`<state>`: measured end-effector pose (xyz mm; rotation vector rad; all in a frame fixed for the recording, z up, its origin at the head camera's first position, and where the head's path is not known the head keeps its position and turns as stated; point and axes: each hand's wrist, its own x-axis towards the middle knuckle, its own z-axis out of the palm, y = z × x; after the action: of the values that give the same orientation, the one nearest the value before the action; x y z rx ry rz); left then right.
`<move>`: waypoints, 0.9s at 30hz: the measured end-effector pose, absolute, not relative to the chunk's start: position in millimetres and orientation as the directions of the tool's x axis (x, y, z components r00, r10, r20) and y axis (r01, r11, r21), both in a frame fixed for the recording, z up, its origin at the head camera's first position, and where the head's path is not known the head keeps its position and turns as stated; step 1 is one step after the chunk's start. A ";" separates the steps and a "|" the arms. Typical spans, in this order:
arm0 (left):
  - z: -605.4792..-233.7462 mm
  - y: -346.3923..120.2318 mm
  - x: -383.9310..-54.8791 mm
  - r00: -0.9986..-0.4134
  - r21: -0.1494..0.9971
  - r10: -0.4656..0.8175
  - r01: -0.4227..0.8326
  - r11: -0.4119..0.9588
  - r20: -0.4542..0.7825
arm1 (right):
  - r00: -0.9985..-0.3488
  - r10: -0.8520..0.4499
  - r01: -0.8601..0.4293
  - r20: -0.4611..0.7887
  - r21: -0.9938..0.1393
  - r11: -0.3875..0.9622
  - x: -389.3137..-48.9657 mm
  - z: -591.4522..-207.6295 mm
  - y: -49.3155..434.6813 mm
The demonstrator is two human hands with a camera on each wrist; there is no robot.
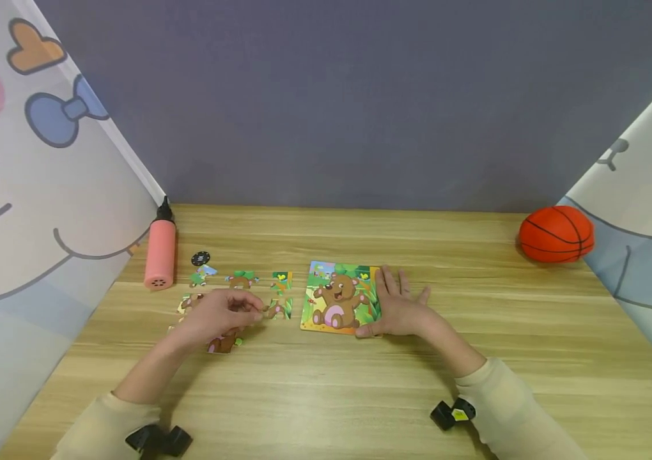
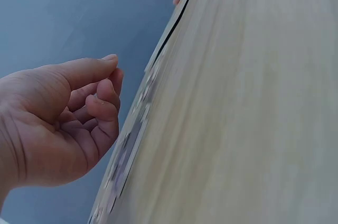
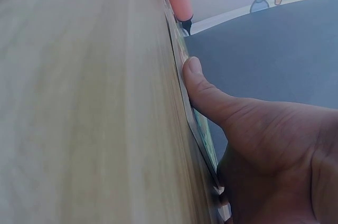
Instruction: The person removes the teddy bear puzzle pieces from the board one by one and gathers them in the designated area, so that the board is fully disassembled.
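Note:
A square bear picture puzzle board (image 1: 337, 297) lies flat on the table. My right hand (image 1: 401, 310) rests against its right side, fingers spread, and the thumb (image 3: 195, 84) touches the board near its lower right corner. Left of the board my left hand (image 1: 225, 314) hovers over several loose puzzle pieces, its fingers loosely curled. In the left wrist view the left hand (image 2: 68, 121) has thumb and index tips close together, and I see no piece between them. Nearest those fingertips is a brown and green piece (image 1: 281, 309); another piece (image 1: 282, 281) lies behind it. The left hand partly covers other pieces.
A pink air pump (image 1: 161, 252) with a black nozzle lies at the table's left edge. Close to it is a round black disc (image 1: 201, 258). A red ball (image 1: 556, 234) with black lines sits at the back right. A grey panel (image 1: 337, 102) stands behind the table.

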<state>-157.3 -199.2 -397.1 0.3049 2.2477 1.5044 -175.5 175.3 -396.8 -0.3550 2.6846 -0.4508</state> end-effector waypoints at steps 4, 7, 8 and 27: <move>-400.7 -188.6 -161.5 -0.891 0.911 0.418 0.013 0.413 -0.177 | -0.891 -0.306 -0.178 -0.335 -0.363 0.915 -175.6 -396.8 175.3; -402.0 -181.2 -163.9 -0.884 0.914 0.431 0.011 0.405 -0.180 | -0.891 -0.307 -0.178 -0.336 -0.365 0.914 -175.6 -396.2 175.1; -402.1 -178.4 -164.4 -0.882 0.916 0.434 0.007 0.402 -0.184 | -0.890 -0.308 -0.178 -0.336 -0.364 0.914 -175.7 -396.2 175.1; -404.5 -97.8 -181.8 -0.813 0.935 0.554 0.038 0.353 -0.177 | -0.890 -0.307 -0.184 -0.336 -0.352 0.918 -176.7 -397.8 175.3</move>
<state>-181.8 -97.8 -404.5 0.5148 2.1519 1.4677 -176.7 175.3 -397.8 -0.3581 2.6874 -0.4400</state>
